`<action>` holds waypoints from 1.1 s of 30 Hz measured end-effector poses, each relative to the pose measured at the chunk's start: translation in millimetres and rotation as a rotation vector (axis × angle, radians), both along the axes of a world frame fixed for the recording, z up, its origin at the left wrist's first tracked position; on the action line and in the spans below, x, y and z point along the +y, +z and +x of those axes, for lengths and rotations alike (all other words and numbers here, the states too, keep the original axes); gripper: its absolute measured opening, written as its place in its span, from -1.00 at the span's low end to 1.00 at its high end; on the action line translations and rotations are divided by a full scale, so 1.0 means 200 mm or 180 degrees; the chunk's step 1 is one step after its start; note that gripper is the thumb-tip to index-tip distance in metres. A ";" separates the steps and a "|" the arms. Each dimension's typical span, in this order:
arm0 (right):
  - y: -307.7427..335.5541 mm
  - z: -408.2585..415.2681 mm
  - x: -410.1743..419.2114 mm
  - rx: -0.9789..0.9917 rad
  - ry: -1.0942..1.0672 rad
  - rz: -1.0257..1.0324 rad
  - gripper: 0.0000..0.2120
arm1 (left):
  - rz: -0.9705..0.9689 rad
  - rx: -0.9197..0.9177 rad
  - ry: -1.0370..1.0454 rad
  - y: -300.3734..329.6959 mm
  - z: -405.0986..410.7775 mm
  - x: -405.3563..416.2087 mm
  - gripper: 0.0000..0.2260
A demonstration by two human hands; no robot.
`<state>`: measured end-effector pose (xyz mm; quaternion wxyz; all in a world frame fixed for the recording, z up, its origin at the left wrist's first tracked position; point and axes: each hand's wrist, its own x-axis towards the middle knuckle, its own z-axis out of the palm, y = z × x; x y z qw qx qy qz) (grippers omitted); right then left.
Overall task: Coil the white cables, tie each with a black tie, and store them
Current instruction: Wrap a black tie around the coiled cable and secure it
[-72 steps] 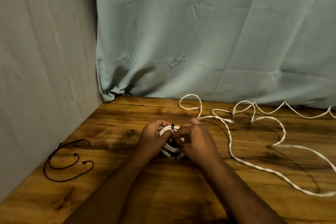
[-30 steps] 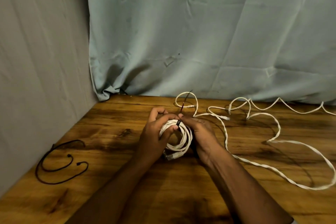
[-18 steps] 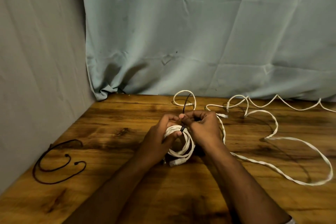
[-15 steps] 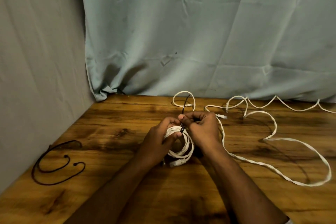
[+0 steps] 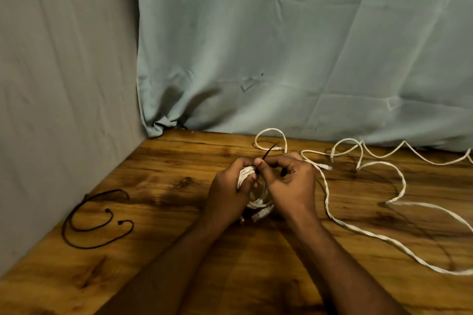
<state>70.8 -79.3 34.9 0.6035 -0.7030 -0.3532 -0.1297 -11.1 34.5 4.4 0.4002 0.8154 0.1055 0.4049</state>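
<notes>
Your left hand (image 5: 229, 193) grips the coiled white cable (image 5: 257, 202) at its upper-left rim, fingers curled round the strands, coil held just above the tabletop (image 5: 179, 250) at centre. Your right hand (image 5: 291, 181) pinches the black tie (image 5: 266, 157) btwn thumb and forefinger right at the coil's top; the tie's free end sticks up and away from you, toward the curtain. One plug of the coil pokes out below, btwn your wrists.

Other stuff: a second white cable (image 5: 358, 231), loose and uncoiled, snakes across the right side of the tabletop. It loops near the curtain (image 5: 294, 59) at the back, runs just beside your right hand and wrist, then trails off toward the right edge. Its loop sits right behind your fingers, touching or not I can't tell. Two more black ties (image 5: 97, 222) lie curled on the left side of the tabletop, near the grey cloth wall (image 5: 64, 71), well apart from your hands.
</notes>
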 end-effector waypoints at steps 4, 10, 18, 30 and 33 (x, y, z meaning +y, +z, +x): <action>-0.04 0.00 0.01 -0.0070 0.0048 -0.0456 -0.98 | -0.0299 0.0082 0.0038 -0.01 0.01 0.04 -0.87; -0.05 -0.02 0.01 -0.0297 -0.0216 -0.1018 -0.87 | -0.0753 0.0033 -0.0147 -0.03 0.03 0.07 -0.85; -0.04 -0.04 0.00 -0.0270 -0.0016 -0.1318 -0.89 | -0.1648 0.0124 -0.0465 -0.02 0.01 0.10 -0.77; 0.00 -0.04 -0.03 -0.0344 0.0116 -0.1634 -0.81 | -0.2712 -0.0020 -0.1267 0.05 0.00 0.12 -0.70; 0.01 -0.04 -0.03 -0.0483 0.0206 -0.1679 -0.79 | -0.2578 -0.0019 -0.0940 0.02 0.01 0.12 -0.78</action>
